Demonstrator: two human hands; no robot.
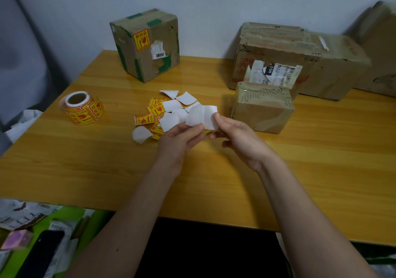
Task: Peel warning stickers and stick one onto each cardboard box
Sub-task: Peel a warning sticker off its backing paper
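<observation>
Over the middle of the wooden table (214, 183), my left hand (182, 138) and my right hand (233, 134) both pinch a curled white sticker piece (201, 116), its white side facing me. Under and behind it lies a pile of loose yellow-and-red warning stickers and white backing pieces (162, 110). A sticker roll (82, 108) stands at the left. The tall cardboard box (147, 44) at the back bears a yellow warning sticker (141, 40). A small box (262, 106) sits right of my hands, in front of a large box (300, 59).
Another cardboard box (381, 48) stands at the far right against the wall. Below the table's near edge at the left lie a black phone (42, 254), papers and a green surface. Crumpled white plastic (21, 123) hangs off the table's left side.
</observation>
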